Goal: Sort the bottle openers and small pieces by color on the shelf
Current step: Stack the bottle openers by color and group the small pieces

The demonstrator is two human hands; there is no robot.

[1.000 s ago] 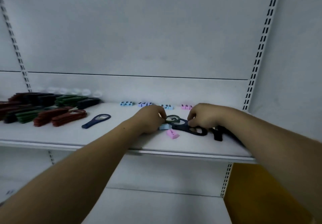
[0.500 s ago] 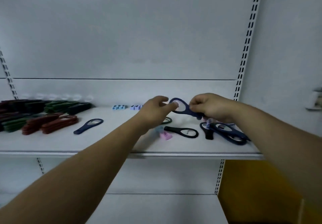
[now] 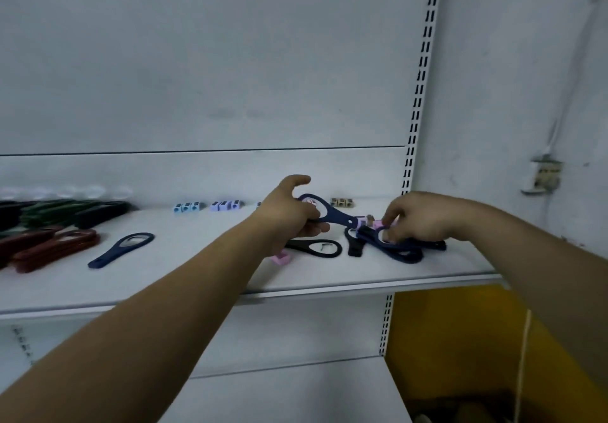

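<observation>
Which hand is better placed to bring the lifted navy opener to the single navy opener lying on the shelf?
Left. The left hand already holds the lifted navy opener, and the single navy opener lies on its side. The right hand is busy in the mixed pile.

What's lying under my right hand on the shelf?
Under the right hand: tangled navy bottle openers and a pink piece. Whatever else sits beneath the palm is covered.

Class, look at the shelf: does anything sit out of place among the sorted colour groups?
Yes. A lone navy opener lies apart from the stacked rows, a pink piece sits away from the back-row pieces, and openers lie tangled under the right hand.
</observation>
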